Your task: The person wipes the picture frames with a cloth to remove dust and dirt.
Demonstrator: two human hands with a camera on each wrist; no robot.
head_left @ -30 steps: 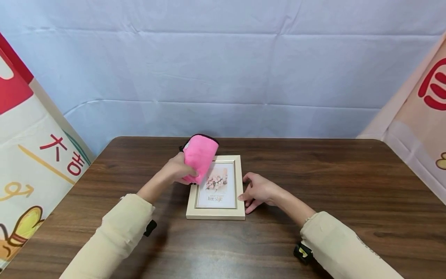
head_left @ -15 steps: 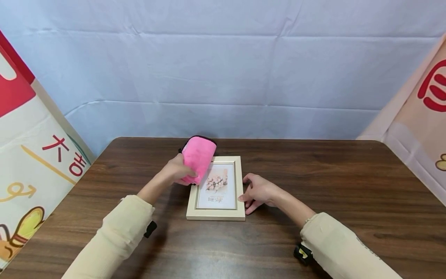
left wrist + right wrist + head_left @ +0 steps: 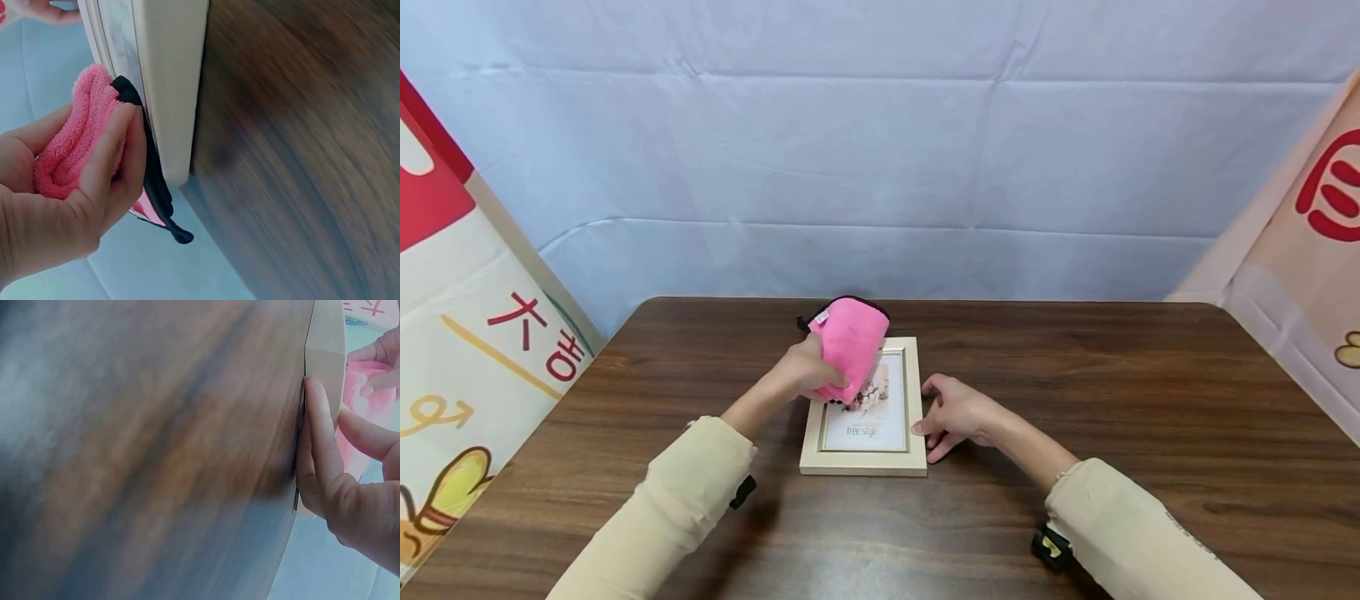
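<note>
A cream picture frame (image 3: 865, 463) lies flat on the table, with a flower print and lettering behind its inner gold border. My left hand (image 3: 805, 367) grips a folded pink cloth (image 3: 854, 340) over the frame's upper left part. In the left wrist view the cloth (image 3: 87, 125) is fluffy and bunched, with black edging and a loop, close against the frame's face. My right hand (image 3: 958, 410) holds the frame's right edge. Its thumb lies at the front edge and its fingers press the side, as the right wrist view shows. The cloth hides the print's upper left part.
The dark wood table (image 3: 1112, 392) spreads around the frame on all sides. A pale blue cloth backdrop (image 3: 880, 167) hangs behind its far edge. Printed banners stand at the left (image 3: 475, 333) and right (image 3: 1300, 275).
My left hand has carried the pink cloth a little to the right across the frame, after a slight leftward shift earlier. The right hand and the frame stay in place.
</note>
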